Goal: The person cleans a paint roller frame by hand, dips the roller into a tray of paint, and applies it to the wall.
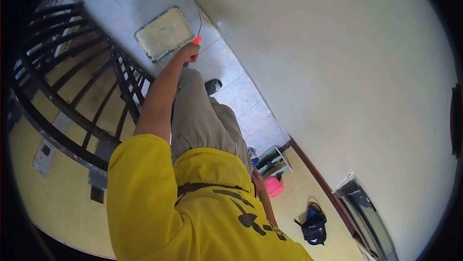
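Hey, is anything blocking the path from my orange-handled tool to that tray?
Nothing visible: only tiled floor shows between the rod of the orange-handled tool in your left hand and the tray.

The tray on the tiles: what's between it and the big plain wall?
In the head view, an orange-handled tool, gripped in the left hand, lies between the tray and the wall, over pale tiled floor.

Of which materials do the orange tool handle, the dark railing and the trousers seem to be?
Orange tool handle: probably smooth plastic, by its bright, even colour. Dark railing: likely painted metal; its slim bars show slight sheen. Trousers: probably cloth, matte, with soft creases.
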A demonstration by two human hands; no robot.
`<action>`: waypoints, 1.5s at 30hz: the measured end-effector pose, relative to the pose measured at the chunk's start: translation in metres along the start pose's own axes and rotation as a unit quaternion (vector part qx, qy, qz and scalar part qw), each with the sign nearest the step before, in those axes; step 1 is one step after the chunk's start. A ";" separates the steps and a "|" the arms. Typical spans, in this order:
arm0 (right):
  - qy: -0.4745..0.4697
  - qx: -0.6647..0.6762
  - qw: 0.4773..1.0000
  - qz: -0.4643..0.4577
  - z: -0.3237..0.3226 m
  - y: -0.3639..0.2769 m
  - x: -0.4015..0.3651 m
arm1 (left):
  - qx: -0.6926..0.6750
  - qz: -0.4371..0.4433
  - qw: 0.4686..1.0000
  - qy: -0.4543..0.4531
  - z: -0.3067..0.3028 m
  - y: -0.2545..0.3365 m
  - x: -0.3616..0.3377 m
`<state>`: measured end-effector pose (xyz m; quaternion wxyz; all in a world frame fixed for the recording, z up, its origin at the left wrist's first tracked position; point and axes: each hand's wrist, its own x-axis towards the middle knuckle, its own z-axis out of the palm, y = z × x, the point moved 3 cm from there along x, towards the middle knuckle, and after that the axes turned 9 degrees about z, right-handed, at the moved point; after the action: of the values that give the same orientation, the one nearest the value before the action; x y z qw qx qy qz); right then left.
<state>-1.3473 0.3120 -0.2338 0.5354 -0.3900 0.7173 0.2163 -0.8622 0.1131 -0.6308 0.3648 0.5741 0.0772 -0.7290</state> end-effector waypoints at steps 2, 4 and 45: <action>-0.011 0.054 0.998 -0.002 -0.003 0.009 0.004 | 0.071 0.016 0.997 -0.012 -0.008 -0.007 0.010; -0.046 0.079 0.996 0.023 -0.008 -0.001 0.008 | 0.173 0.029 0.984 -0.008 -0.016 -0.008 0.002; 0.003 0.015 0.995 0.096 0.023 -0.046 0.021 | 0.131 0.070 0.989 -0.003 -0.011 -0.080 -0.004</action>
<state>-1.2997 0.2938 -0.2562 0.5159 -0.3120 0.7561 0.2546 -0.9033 0.1784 -0.6553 0.3373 0.6189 -0.0602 -0.7068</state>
